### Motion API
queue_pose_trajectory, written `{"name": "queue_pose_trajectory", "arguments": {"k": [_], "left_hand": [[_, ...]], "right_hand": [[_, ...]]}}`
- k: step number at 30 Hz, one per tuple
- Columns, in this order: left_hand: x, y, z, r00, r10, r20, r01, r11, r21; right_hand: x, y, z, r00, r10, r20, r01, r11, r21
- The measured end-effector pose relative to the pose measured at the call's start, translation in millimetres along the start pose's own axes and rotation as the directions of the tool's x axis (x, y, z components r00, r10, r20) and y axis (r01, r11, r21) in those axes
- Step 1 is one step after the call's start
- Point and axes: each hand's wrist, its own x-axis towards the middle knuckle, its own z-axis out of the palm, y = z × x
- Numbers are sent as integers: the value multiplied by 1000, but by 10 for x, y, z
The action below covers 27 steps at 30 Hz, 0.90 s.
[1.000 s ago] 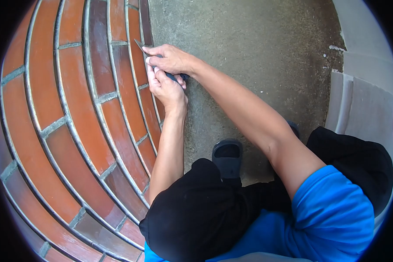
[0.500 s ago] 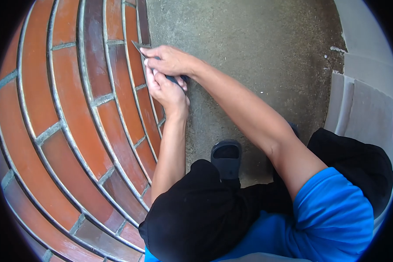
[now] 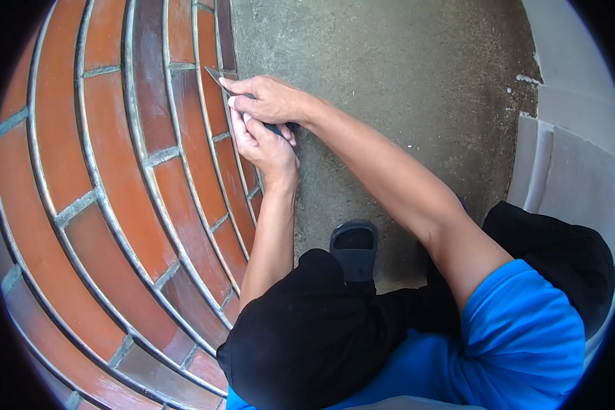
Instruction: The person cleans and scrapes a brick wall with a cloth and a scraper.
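A pointed metal-bladed hand tool with a dark handle (image 3: 215,74) is in my hands, its tip against the brick wall (image 3: 109,137) near the wall's foot. My right hand (image 3: 270,100) is closed around the handle from above, with the index finger laid along the blade. Just below it, my left hand (image 3: 268,149) is closed too, its fingers curled up around the handle beneath the right hand. Part of the handle shows between the two hands; the rest is covered by fingers. The blade point lies near a grey mortar joint (image 3: 215,167) in the lower courses.
Grey concrete floor (image 3: 389,89) runs along the wall. Pale boards or panels (image 3: 574,157) line the right side. My dark sandal (image 3: 353,253) is on the floor below my hands, and my knee in black trousers (image 3: 301,335) is close to the wall.
Both hands and the tool have shifted very slightly down and right, and the blade appears narrower, as if turned. The grip looks the same.
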Motion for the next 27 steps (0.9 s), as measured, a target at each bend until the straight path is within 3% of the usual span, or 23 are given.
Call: {"name": "queue_pose_trajectory", "arguments": {"k": [1,3,4,7,11,15,16,20,22,24,27], "left_hand": [[27,-6,0,1000,-2,3,2,1000,-10],[68,-52,-25,1000,-21,3,21,1000,-23],[112,-53,-17,999,-36,-2,36,999,-27],[59,-49,-6,1000,0,-1,0,999,35],[25,-68,-11,999,47,-15,-45,989,143],[63,-42,2,1000,-15,-17,16,998,58],[31,-45,9,999,42,-29,-38,994,107],[9,-60,2,999,39,-37,-35,995,93],[66,-65,11,999,30,-22,-29,997,72],[13,-9,8,999,28,-33,-26,997,76],[40,21,17,999,37,-27,-35,997,66]], "right_hand": [[15,10,20,999,-31,-31,30,999,-16],[-3,-85,-63,995,85,47,-88,995,46],[-19,-251,-179,959,246,140,-260,961,98],[7,-31,-58,999,44,16,-45,997,61],[-16,49,-10,997,71,39,-76,988,137],[-20,-10,-72,989,119,93,-131,981,144],[-28,-72,-109,986,123,115,-138,981,139],[-7,19,-51,999,35,39,-39,995,95],[-11,-17,-46,997,65,51,-71,988,135],[-4,-129,-134,983,135,123,-142,989,45],[11,-47,-30,1000,-23,11,22,998,55]]}}
